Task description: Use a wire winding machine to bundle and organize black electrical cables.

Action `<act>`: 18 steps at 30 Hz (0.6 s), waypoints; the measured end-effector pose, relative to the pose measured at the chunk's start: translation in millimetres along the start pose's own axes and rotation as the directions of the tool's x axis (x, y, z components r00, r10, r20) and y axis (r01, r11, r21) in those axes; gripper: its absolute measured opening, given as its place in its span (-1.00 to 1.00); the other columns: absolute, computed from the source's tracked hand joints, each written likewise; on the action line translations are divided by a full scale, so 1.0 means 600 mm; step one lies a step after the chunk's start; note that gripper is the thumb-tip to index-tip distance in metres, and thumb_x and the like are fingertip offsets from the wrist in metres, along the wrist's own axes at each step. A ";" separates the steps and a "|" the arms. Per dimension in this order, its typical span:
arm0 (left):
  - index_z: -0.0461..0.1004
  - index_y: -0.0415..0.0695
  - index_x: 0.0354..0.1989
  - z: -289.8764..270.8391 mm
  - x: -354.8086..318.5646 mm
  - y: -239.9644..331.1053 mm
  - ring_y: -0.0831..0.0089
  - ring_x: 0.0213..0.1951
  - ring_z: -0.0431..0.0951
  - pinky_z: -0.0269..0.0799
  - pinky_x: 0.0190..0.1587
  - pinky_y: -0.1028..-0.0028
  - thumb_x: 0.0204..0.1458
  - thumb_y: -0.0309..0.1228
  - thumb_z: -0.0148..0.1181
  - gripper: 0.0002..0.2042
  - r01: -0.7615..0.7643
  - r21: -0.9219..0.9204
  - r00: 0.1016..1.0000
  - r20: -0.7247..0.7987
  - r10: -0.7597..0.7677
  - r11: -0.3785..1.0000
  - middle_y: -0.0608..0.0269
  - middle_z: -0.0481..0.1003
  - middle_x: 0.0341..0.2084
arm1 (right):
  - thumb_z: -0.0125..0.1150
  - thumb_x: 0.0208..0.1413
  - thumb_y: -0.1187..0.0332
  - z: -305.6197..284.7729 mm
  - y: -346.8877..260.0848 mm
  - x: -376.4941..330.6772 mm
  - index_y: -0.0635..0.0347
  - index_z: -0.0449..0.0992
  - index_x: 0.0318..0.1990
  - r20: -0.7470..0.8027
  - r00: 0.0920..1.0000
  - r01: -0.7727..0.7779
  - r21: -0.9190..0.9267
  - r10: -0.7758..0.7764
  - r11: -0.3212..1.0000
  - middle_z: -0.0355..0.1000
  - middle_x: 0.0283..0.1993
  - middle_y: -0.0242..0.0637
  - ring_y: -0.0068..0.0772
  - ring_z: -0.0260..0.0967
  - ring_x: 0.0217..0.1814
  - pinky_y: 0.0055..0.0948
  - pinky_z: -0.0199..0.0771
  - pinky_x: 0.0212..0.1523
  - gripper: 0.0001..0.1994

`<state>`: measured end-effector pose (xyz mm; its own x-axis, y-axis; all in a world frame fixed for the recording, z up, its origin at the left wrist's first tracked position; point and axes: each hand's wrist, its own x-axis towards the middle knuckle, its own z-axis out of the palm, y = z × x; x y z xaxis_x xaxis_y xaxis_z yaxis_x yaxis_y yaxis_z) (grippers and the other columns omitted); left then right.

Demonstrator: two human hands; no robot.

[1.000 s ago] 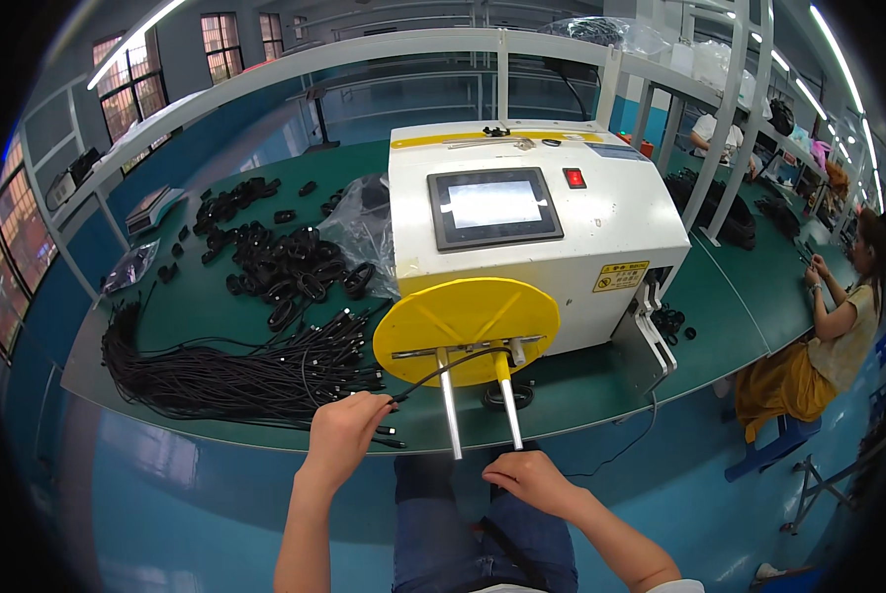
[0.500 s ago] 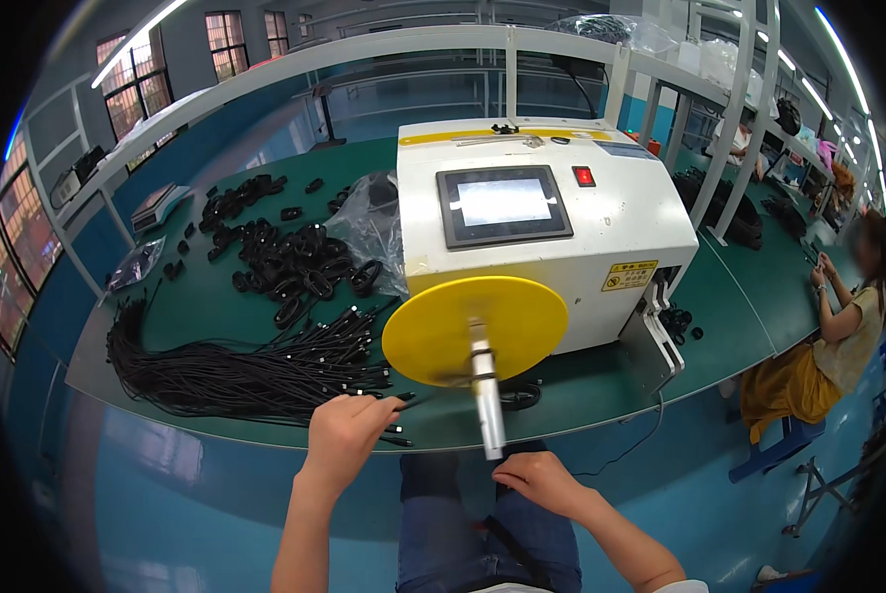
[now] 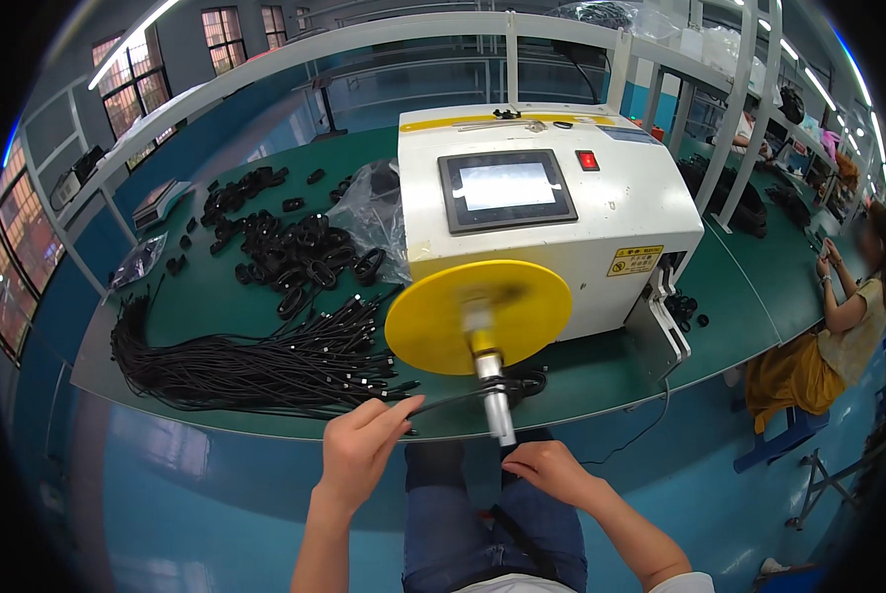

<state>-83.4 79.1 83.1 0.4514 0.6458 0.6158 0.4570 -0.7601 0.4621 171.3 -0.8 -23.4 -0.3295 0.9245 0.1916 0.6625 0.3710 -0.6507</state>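
A white winding machine (image 3: 586,262) stands on the green table, with a yellow disc (image 3: 428,326) on its front and a metal spindle (image 3: 500,420) jutting toward me. My left hand (image 3: 357,455) pinches a black cable (image 3: 445,405), which stretches right to the spindle and wraps around it. Close by the spindle's free end, my right hand (image 3: 554,472) has its fingers pressed together; whatever they hold, if anything, is hidden. Left of the disc lies a long bundle of black cables (image 3: 235,371) with light-coloured plugs.
Coiled black cables (image 3: 285,247) lie in a heap behind the bundle, beside a clear plastic bag (image 3: 372,217). A metal bracket (image 3: 659,331) sticks out at the machine's right. Farther right, a person (image 3: 843,316) sits at the table. A white shelf frame (image 3: 403,47) crosses behind.
The cable now runs taut from my left hand to the spindle and loops around it. My left hand has shifted slightly right. The spindle and the disc's middle look blurred.
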 end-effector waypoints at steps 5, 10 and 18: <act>0.55 -0.18 -0.19 0.029 0.016 0.032 0.42 -0.57 0.38 0.28 -0.55 0.53 -0.20 -0.65 0.23 -0.68 -0.102 0.008 0.993 -0.065 0.102 0.995 0.22 0.37 -0.61 | 0.15 0.06 0.32 0.006 0.005 -0.003 0.23 0.54 -0.36 -0.013 1.000 -0.003 0.019 0.003 1.000 0.49 -0.36 -0.23 -0.16 0.44 -0.29 -0.28 0.44 -0.27 -0.84; 0.57 -0.16 -0.21 0.052 0.048 0.081 0.42 -0.53 0.40 0.32 -0.53 0.53 -0.27 -0.64 0.28 -0.66 -0.181 0.094 0.978 -0.089 0.189 0.979 0.24 0.42 -0.57 | 0.14 0.07 0.38 0.004 0.000 -0.003 0.24 0.55 -0.33 -0.023 0.999 0.027 0.018 -0.026 0.999 0.49 -0.39 -0.23 -0.23 0.47 -0.33 -0.35 0.45 -0.32 -0.87; 0.59 -0.11 -0.25 0.081 0.035 0.093 0.44 -0.48 0.39 0.32 -0.48 0.56 -0.32 -0.63 0.32 -0.66 -0.174 0.176 0.971 -0.134 0.199 0.969 0.28 0.44 -0.48 | 0.13 0.08 0.57 -0.086 -0.097 0.022 0.36 0.52 -0.27 -0.394 0.834 -0.024 0.674 0.386 0.739 0.41 -0.31 -0.17 -0.49 0.45 -0.30 -0.61 0.47 -0.35 -0.91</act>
<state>-10.8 53.8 90.8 0.4265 0.4662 0.7751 0.4991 -0.8360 0.2282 163.0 -5.6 55.2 0.2459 0.9488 0.1982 0.0439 0.1933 -0.9802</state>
